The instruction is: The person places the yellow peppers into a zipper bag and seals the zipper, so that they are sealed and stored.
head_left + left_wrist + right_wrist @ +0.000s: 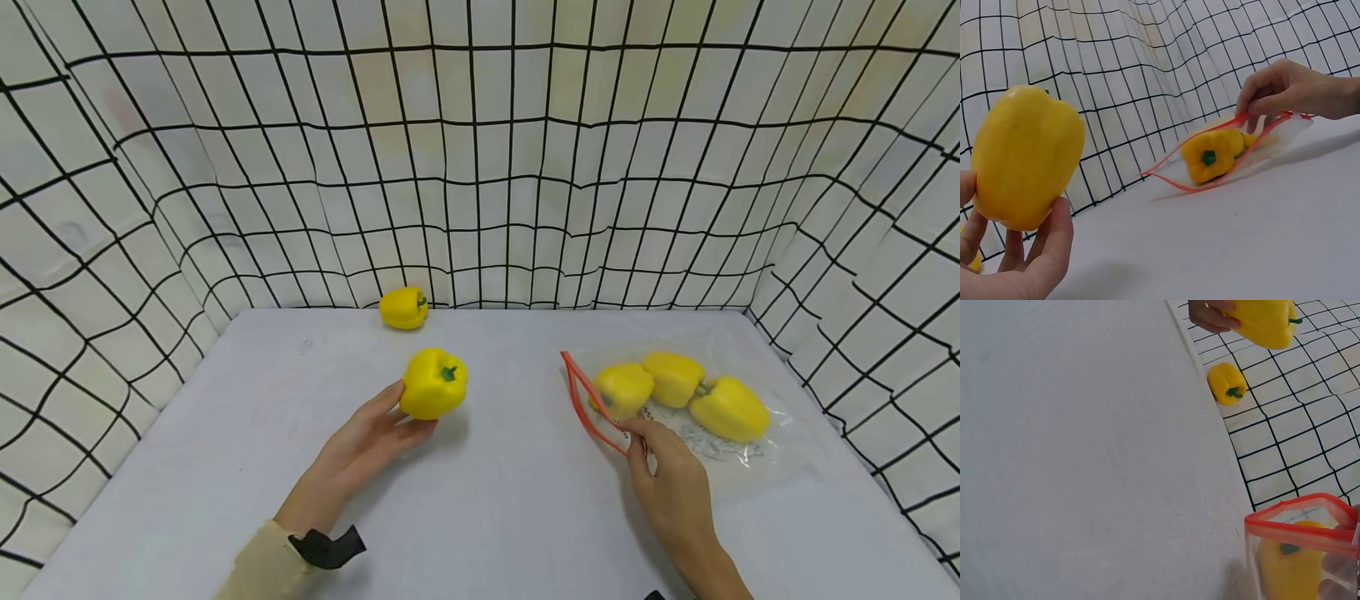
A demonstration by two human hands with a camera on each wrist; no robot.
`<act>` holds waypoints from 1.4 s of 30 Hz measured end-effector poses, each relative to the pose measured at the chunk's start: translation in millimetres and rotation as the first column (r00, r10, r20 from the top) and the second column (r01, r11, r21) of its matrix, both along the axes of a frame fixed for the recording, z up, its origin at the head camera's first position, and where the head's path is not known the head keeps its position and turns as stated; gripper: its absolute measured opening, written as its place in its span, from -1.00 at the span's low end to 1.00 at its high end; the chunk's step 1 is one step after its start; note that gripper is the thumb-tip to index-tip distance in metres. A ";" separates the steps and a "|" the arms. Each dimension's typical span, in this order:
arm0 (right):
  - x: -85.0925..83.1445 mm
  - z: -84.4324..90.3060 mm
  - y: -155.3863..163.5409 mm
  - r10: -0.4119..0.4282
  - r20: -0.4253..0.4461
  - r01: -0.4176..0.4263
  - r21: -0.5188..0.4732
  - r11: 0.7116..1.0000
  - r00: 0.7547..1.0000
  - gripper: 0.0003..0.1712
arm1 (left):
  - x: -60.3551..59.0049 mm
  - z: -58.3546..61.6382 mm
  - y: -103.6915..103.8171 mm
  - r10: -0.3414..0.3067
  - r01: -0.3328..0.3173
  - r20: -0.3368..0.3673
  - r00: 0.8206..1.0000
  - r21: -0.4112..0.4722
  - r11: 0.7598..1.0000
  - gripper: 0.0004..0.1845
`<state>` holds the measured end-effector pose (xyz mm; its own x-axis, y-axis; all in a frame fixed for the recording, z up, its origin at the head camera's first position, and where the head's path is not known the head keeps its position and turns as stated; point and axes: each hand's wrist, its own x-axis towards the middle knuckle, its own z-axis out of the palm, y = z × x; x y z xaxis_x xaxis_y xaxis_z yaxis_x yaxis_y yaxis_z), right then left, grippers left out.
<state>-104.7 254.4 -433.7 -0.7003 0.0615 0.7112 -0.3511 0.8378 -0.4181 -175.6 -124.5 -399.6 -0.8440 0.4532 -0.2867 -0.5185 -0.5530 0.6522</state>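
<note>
While the left hand (378, 433) holds a glossy yellow bell pepper (429, 387) above the white cloth-like tabletop (495, 508), its fingers curled around the lower side, the red-edged mouth of a clear plastic zip bag (731, 457) gapes to the right, well apart and facing that pepper. In the left wrist view the pepper's long axis stands upright, slightly tilted. The right hand (671, 483), nearer the bag, pinches its rim between thumb and fingers. Inside the thin, wrinkled film, three blocky yellow peppers (672, 379) lie close together. One more smooth, lobed yellow pepper (401, 309) rests near the far edge, before a white backdrop with black gridlines (491, 154).
</note>
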 end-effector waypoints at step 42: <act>-2.2 -0.5 1.8 0.011 0.016 -0.011 0.005 1.000 1.000 -0.63 | -18.7 -24.9 114.1 -0.091 0.083 -0.110 0.990 -0.083 0.993 -0.48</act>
